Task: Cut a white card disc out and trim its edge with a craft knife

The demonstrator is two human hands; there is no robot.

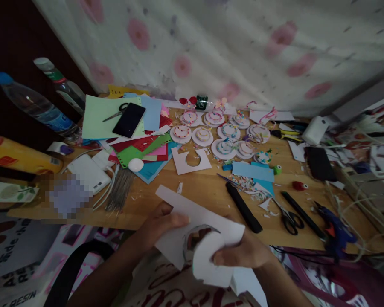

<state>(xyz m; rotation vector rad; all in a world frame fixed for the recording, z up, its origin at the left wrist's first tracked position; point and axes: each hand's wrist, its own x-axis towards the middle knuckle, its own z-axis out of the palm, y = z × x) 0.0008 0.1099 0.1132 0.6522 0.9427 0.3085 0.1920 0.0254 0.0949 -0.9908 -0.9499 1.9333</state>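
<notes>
A sheet of white card (176, 241) with a round hole cut in it is held above my lap, in front of the table's near edge. My left hand (163, 226) grips it at the left, thumb on top and fingers hidden beneath. My right hand (245, 256) is closed on its right side, the thumb pressing a curved white piece (206, 260) that bends up over the hole. I cannot tell whether that piece is still joined to the sheet. A pencil-like dark line rings the hole.
Several small decorated paper hats (225, 147) stand at the table's back. Coloured paper (150, 164) and a phone (129, 120) lie to the left. Scissors (291, 221), a black craft knife (243, 207) and a blue glue gun (336, 230) lie to the right. Bottles (38, 106) stand far left.
</notes>
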